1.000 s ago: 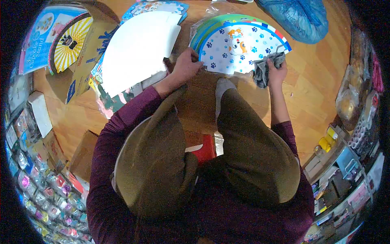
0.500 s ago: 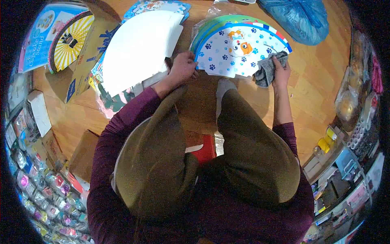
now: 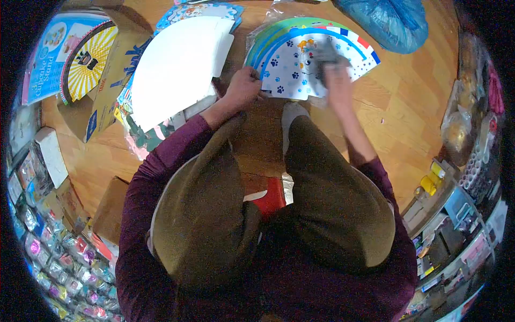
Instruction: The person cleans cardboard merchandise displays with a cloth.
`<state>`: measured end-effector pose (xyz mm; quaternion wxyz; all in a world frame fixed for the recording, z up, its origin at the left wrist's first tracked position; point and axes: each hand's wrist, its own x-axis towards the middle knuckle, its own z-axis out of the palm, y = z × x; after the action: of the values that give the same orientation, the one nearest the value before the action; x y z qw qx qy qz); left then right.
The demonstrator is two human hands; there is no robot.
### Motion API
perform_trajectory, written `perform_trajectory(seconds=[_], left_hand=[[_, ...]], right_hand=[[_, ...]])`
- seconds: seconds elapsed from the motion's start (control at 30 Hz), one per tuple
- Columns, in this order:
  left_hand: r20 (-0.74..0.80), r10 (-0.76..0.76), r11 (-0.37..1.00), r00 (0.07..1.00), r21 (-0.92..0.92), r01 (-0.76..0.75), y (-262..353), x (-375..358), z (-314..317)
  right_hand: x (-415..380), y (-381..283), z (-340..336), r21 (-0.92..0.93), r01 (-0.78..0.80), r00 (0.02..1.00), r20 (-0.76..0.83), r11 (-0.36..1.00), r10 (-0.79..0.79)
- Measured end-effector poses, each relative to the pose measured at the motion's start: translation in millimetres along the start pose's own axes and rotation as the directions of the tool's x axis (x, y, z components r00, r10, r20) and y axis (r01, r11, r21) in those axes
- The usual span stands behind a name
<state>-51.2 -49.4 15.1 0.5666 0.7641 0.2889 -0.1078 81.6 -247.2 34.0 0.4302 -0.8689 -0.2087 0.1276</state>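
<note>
A fan-shaped card with blue paw prints and a cartoon dog [image 3: 287, 67] lies over other curved cards on the floor. At its lower left corner, the fingers of my left hand [image 3: 245, 86] are closed on the edge. My right hand [image 3: 338, 80], blurred by motion, presses a grey cloth [image 3: 324, 56] on the card's printed face and covers part of the dog. Left of my left hand rests a stack of white fan-shaped cards [image 3: 179, 70], blank side up.
A cardboard box [image 3: 115, 70] at the upper left holds a yellow striped card [image 3: 88, 61] and a blue cupcake stand package [image 3: 45, 64]. Top right is a blue plastic bag [image 3: 386, 24]. Packaged goods [image 3: 70, 268] line the left side; a shelf [image 3: 450, 220] stands right.
My right hand has swept the grey cloth left and upward across the card, from its right corner to over the dog picture. My left hand stays at the left corner.
</note>
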Motion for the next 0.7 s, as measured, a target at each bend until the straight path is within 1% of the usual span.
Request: perform_trajectory(seconds=[0.03,0.07,0.1,0.13,0.17,0.2,0.23,0.3,0.33,0.37,0.4,0.43,0.47,0.5,0.53,0.57,0.6,0.63,0.67,0.7], left_hand=[[0.005,0.004,1.0,1.0,-0.001,-0.004,-4.8,2.3,1.3],[-0.021,0.028,0.997,0.999,-0.077,-0.03,-14.8,7.0,5.7],[-0.051,0.049,0.987,0.997,-0.151,-0.056,-26.5,12.4,10.3],[-0.051,0.051,0.987,0.997,-0.148,-0.058,-46.0,23.1,15.8],[-0.08,0.151,0.989,0.985,0.019,-0.15,-68.5,36.9,21.1],[-0.087,0.25,0.955,0.964,0.189,-0.231,-80.7,43.2,22.6],[-0.081,0.25,0.954,0.965,0.192,-0.231,-72.1,37.6,16.8],[0.05,0.09,0.977,0.995,0.187,-0.098,-40.8,25.0,6.7],[0.054,0.094,0.978,0.994,0.181,-0.102,-41.9,25.9,9.5],[0.043,0.097,0.977,0.994,0.184,-0.103,-44.4,26.0,11.1],[0.03,0.099,0.976,0.995,0.191,-0.103,-46.6,26.1,12.2],[0.031,0.1,0.976,0.994,0.191,-0.104,-41.1,22.2,11.5],[0.03,0.082,0.979,0.996,0.184,-0.086,-32.0,16.2,8.4],[0.026,0.065,0.982,0.998,0.178,-0.068,-26.0,12.7,4.1],[0.023,0.067,0.981,0.997,0.182,-0.07,-23.0,9.8,3.7],[-0.004,0.079,0.99,0.997,0.116,-0.078,-19.2,5.8,4.7],[-0.031,0.091,0.995,0.995,0.049,-0.09,-16.1,4.4,3.6],[-0.031,0.099,0.994,0.995,0.052,-0.098,-22.6,7.8,2.9],[0.04,0.06,0.998,0.997,-0.021,-0.06,-35.3,13.0,6.3],[0.112,0.024,0.996,0.993,-0.092,-0.014,-42.2,17.2,8.4]], right_hand=[[0.2,-6.7,25.5,0.03,0.222,0.965,0.136,0.974,-0.224],[-6.0,-10.9,48.2,-0.037,0.327,0.917,0.253,0.944,-0.307],[-13.1,-10.8,66.0,-0.088,0.433,0.85,0.373,0.897,-0.373],[-21.9,-6.5,78.5,-0.087,0.433,0.85,0.37,0.897,-0.374],[-31.2,-2.8,89.1,-0.145,0.46,0.819,0.45,0.876,-0.355],[-36.8,-1.5,94.7,-0.199,0.485,0.786,0.526,0.851,-0.325],[-37.1,-2.8,93.5,-0.198,0.479,0.79,0.522,0.855,-0.322],[-33.3,-2.4,79.7,-0.242,0.43,0.761,0.616,0.87,-0.205],[-31.5,5.2,77.7,-0.249,0.429,0.762,0.616,0.868,-0.199],[-27.0,16.1,79.3,-0.404,0.566,0.717,0.671,0.719,-0.187],[-20.6,26.6,80.3,-0.518,0.678,0.674,0.721,0.522,-0.159],[-12.5,35.5,74.9,-0.519,0.677,0.675,0.72,0.522,-0.159],[-2.3,45.8,66.0,-0.583,0.586,0.778,0.598,0.563,-0.19],[8.3,55.5,58.8,-0.63,0.487,0.862,0.46,0.605,-0.215],[18.9,55.9,45.5,-0.681,0.427,0.899,0.389,0.595,-0.2],[27.7,56.6,28.9,-0.726,0.359,0.932,0.314,0.587,-0.182],[40.1,78.1,18.4,-0.721,0.282,0.96,0.206,0.633,-0.192],[52.7,100.2,7.2,-0.708,0.208,0.975,0.097,0.675,-0.199],[58.1,109.8,-8.0,-0.65,0.059,0.996,-0.016,0.757,-0.091],[64.4,119.2,-23.4,-0.571,-0.087,0.993,-0.113,0.816,0.026]])
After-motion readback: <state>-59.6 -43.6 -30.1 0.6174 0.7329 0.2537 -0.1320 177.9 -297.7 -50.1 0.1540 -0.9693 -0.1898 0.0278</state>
